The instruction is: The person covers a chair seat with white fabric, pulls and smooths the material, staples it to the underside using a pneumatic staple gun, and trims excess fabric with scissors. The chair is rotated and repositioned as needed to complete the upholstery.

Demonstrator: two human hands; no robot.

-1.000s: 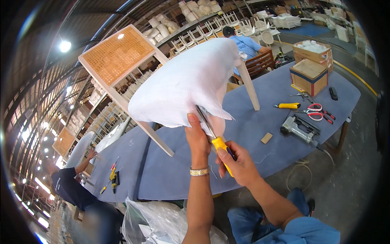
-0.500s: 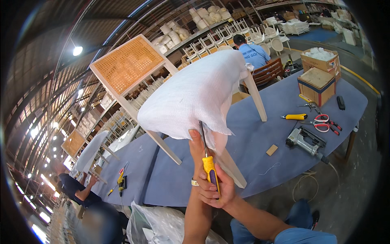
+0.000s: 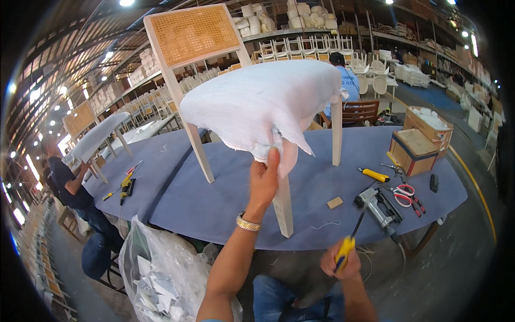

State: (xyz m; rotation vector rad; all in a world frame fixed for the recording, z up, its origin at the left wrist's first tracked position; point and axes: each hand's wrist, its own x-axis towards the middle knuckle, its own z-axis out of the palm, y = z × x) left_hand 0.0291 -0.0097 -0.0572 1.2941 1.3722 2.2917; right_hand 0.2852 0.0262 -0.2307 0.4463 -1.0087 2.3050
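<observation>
A pale wooden chair with a cane back [image 3: 194, 35] stands on the blue-covered table, its seat wrapped in white woven fabric [image 3: 257, 91]. My left hand [image 3: 264, 181] pinches the loose fabric hanging at the seat's near corner, above the front leg. Off the table's near edge, my right hand [image 3: 341, 261] is closed round the yellow handle of a screwdriver [image 3: 348, 246]. Its dark shaft points up, apart from the chair. A frayed flap of fabric hangs beside my left hand.
A staple gun [image 3: 379, 207], red-handled scissors [image 3: 403, 195], a yellow-handled cutter [image 3: 373, 174] and cardboard boxes [image 3: 413, 152] lie at the right. A clear bag of scraps [image 3: 161, 273] stands below the table. A co-worker [image 3: 67, 177] works at another chair on the left.
My right hand has drawn the screwdriver away from the seat corner, down and to the right. My left hand stays at the fabric. The view has shifted.
</observation>
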